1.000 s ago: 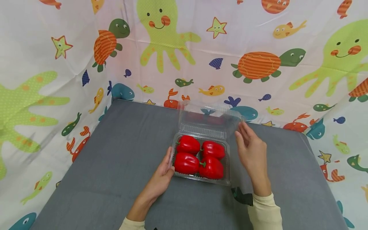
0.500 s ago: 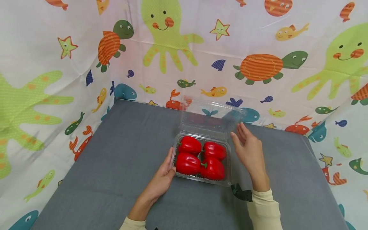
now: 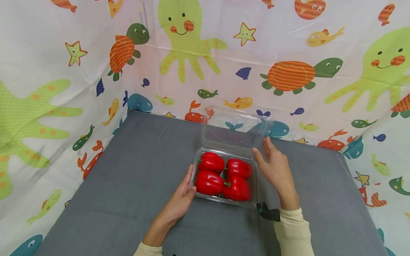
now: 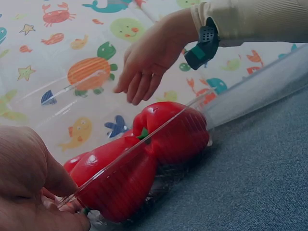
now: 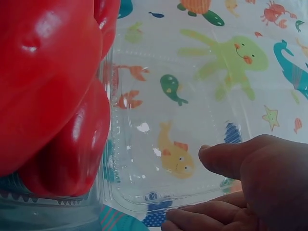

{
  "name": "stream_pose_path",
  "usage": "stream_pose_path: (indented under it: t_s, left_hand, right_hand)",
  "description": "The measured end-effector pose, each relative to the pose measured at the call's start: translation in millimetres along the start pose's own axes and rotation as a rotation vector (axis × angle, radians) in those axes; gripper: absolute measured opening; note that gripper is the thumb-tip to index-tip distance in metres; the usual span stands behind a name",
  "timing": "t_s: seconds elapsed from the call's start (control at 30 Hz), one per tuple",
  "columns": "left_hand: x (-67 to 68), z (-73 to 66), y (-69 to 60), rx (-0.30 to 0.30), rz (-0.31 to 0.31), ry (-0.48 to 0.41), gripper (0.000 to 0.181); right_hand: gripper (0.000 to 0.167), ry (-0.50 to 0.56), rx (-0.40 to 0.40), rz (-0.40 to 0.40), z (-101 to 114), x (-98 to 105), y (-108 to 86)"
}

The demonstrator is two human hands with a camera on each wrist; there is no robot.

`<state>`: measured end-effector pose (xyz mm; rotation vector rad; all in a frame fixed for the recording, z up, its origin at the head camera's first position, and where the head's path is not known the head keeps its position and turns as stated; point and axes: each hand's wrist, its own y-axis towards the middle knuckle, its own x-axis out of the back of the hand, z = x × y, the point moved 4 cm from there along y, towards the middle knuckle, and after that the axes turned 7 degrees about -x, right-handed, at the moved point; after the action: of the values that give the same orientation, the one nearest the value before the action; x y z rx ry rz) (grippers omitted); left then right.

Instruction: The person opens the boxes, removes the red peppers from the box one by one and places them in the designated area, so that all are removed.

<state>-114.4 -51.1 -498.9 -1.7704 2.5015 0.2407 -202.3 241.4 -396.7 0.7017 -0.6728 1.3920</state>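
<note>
White curtain [image 3: 211, 74] printed with octopuses, turtles and fish wraps round a grey cloth-covered tabletop [image 3: 147, 156], and on it sits the clear plastic clamshell [image 3: 209, 198], four red bell peppers [image 3: 209, 183] inside. Watch the right hand [image 3: 275, 167]: a second ago its fingers were up at the edge of the lid [image 3: 230, 137], and now it is lower and further left, thumb well away from the fingers, hand spread beside the lid's right side. And the lid's top edge now shows higher against the printed crab! Left hand [image 3: 180, 195] is just as it was, gripping the clamshell's left side, thumb on the rim, fingers round the outer wall. What a shine on those peppers, plump and lobed, with short green stems [image 3: 227, 184]; they lie on their sides, two by two. The tray's wall is thin and ribbed, the lid see-through enough to show the curtain's prints, with a beaded border up close. On the right wrist, a dark device [image 3: 268, 213] sits by a cream sleeve [image 3: 293, 231]. Now the tricky bits: whether the right hand touches the lid, I cannot tell; the left wrist view cuts off most of the left hand, and the right wrist view crops the nearest peppers.
</note>
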Motion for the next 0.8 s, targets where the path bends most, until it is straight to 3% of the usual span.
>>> stream_pose_path:
  t_s: [0.37,0.8]
  left_hand:
    - [-0.7,-0.4,-0.5,0.004,-0.009,0.022,0.073]
    - [-0.9,0.3,0.1,0.004,-0.022,0.045,0.074]
  right_hand:
    - [0.088,0.001,-0.051,0.105,-7.5,-8.5,7.7]
    - [0.09,0.004,-0.073,0.162,-13.7,-18.1,15.7]
